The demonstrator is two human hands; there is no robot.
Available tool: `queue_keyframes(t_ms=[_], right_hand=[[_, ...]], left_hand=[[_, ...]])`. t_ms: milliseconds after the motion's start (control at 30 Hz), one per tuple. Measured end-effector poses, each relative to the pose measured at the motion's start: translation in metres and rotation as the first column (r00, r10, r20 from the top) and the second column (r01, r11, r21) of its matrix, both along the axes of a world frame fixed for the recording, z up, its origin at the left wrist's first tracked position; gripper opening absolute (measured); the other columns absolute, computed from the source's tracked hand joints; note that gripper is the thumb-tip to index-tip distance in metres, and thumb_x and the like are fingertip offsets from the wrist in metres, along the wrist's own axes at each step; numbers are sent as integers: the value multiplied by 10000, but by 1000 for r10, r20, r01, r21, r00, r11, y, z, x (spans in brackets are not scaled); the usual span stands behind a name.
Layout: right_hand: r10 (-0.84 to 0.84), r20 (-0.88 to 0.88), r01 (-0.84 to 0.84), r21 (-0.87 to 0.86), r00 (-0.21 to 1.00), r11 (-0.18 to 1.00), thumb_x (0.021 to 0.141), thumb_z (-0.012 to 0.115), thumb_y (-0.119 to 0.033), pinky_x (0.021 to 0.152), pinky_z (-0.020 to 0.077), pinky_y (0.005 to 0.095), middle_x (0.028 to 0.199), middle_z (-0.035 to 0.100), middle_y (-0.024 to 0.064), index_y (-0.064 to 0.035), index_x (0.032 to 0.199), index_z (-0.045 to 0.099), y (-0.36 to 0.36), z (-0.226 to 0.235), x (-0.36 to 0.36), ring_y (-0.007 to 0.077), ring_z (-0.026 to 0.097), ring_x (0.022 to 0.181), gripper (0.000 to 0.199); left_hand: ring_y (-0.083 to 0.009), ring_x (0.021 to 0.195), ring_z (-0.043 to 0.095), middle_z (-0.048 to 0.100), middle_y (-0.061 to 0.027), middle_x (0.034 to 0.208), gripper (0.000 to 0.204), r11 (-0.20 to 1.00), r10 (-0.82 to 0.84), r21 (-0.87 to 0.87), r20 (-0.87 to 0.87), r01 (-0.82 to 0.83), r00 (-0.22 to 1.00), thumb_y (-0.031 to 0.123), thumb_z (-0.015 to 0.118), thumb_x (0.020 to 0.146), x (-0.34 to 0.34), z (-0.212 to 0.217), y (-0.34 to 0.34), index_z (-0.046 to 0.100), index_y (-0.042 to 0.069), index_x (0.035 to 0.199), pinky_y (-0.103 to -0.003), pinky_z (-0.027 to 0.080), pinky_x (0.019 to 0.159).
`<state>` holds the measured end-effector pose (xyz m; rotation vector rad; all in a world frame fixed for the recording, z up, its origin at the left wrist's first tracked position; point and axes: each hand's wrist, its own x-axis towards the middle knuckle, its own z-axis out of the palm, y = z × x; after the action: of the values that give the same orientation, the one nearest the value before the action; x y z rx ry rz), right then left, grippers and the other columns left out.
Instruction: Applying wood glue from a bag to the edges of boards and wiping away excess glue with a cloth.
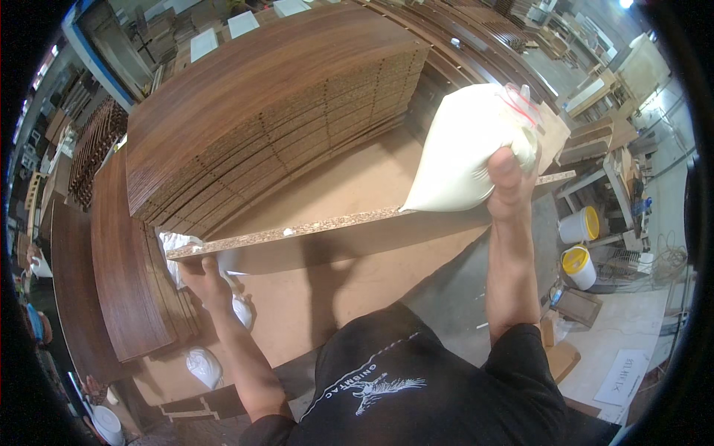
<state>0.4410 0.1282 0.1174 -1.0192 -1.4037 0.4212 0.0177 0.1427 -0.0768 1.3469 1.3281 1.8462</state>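
My right hand [512, 175] is closed around a bulging plastic bag [461, 141] filled with a cream-coloured, glue-like paste. Its pointed lower corner touches the top edge of a particle board [290, 258], which stands on its long side. A small white blob sits on that edge further left. At the board's left end is my left hand [204, 279], gripping it with the thumb on the near side; the other fingers are mostly hidden. Crumpled white cloth or plastic [175, 244] lies against this end, beside the hand.
Behind the board rises a tall stack of brown wood-grain panels [275, 82]; more brown panels [134, 275] lean at the left. A brown worktop [290, 305] lies beneath, with a white bag [203, 366] on it. White buckets with yellow lids [579, 266] stand at the right.
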Motion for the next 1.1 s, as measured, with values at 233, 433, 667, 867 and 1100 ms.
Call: queue_keyframes(t_ms=[233, 433, 667, 867, 1100], right_hand=[[56, -94, -45, 121, 994, 992, 740, 789, -508, 832, 495, 310, 993, 677, 109, 93, 1164, 596, 2, 1, -6, 175, 630, 912, 760], [60, -112, -53, 62, 992, 997, 728, 801, -503, 845, 496, 315, 1008, 677, 126, 106, 1160, 597, -2, 6, -7, 190, 635, 932, 774], [72, -96, -63, 93, 993, 994, 731, 810, -475, 860, 496, 316, 1024, 675, 129, 111, 1188, 582, 1, 3, -6, 192, 635, 941, 777], [100, -147, -87, 90, 984, 992, 724, 828, -447, 891, 491, 324, 1041, 674, 133, 113, 1203, 574, 1, 1, -8, 195, 632, 964, 780], [67, -145, -57, 74, 987, 996, 738, 804, -483, 866, 488, 316, 1032, 674, 125, 101, 1179, 594, 0, -2, -8, 188, 630, 943, 761]], left_hand=[[-201, 1087, 536, 546, -122, 1186, 518, 998, 16, -67, 18, -15, 1000, 218, 659, 868, -1, 0, -2, 449, -47, 1261, -336, 437, 945], [-199, 1092, 534, 547, -123, 1195, 479, 999, 0, -46, -32, -1, 999, 156, 629, 858, 0, 2, -1, 458, -39, 1260, -330, 426, 961], [-200, 1087, 539, 552, -118, 1185, 508, 999, 7, -34, -9, -7, 1000, 203, 658, 860, 0, 1, -1, 457, -33, 1263, -331, 436, 945], [-208, 1075, 547, 554, -125, 1176, 524, 998, 14, -54, -31, -16, 999, 233, 672, 866, -1, 3, -2, 456, -35, 1262, -337, 447, 933], [-221, 1071, 553, 555, -139, 1171, 485, 999, 32, -36, -52, -34, 998, 169, 628, 864, 0, 3, 0, 459, -46, 1265, -349, 453, 940]])
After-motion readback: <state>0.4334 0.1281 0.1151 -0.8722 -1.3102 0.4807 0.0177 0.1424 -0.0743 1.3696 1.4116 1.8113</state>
